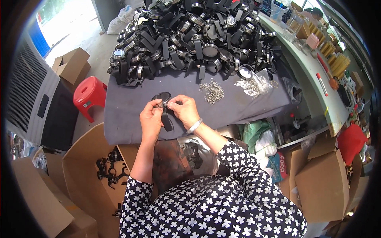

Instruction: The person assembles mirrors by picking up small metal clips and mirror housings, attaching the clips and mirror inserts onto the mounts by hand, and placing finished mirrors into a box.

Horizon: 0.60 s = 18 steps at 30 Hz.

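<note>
My left hand point(151, 120) is closed on a black handle-and-lid piece point(167, 120), with its round dark lid point(162, 96) on the far side and the long handle pointing toward me. The thumb and fingers grip it near the join. My right hand point(185, 110) is pinched at that same join, fingertips almost meeting the left ones. Whatever lies between the right fingertips is too small to make out. Just beyond my right hand, small silvery metal clips point(214, 92) form a loose heap on the grey cloth-covered table point(238, 109).
A large pile of black handles with metal-rimmed lids point(194, 39) covers the table's far part. Right of the clips lies a plastic bag point(262, 83) spilling metal parts. A cardboard box point(85, 158) with black ring-shaped parts stands at lower left, a red stool point(90, 95) beyond it.
</note>
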Tool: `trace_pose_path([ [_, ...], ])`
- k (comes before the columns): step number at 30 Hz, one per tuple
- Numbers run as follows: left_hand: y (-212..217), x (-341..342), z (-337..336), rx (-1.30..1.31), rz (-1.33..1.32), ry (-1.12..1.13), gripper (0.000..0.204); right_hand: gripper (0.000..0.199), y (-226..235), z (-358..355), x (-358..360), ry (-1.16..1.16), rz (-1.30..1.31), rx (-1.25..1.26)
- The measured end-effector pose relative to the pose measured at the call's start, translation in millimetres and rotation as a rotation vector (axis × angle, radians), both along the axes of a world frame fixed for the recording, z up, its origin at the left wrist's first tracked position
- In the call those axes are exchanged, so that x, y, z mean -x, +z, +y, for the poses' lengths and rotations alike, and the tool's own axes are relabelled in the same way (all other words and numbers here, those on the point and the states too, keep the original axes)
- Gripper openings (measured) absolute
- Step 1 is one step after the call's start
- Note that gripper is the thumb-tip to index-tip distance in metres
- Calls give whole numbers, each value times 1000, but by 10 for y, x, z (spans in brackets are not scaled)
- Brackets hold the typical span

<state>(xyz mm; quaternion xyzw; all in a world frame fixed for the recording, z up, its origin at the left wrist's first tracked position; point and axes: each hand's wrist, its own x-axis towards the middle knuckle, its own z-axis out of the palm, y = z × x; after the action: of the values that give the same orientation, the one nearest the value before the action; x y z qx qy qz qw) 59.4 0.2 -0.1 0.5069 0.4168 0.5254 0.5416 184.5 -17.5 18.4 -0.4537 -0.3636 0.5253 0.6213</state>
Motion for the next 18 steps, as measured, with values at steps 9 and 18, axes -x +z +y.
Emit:
trace_pose_path([
  [9, 0, 48, 39, 48, -40, 31, 19, 3, 0, 54, 60, 49, -17, 89],
  [18, -46, 81, 72, -31, 25, 88, 16, 7, -75, 145, 166, -10, -310, -133],
])
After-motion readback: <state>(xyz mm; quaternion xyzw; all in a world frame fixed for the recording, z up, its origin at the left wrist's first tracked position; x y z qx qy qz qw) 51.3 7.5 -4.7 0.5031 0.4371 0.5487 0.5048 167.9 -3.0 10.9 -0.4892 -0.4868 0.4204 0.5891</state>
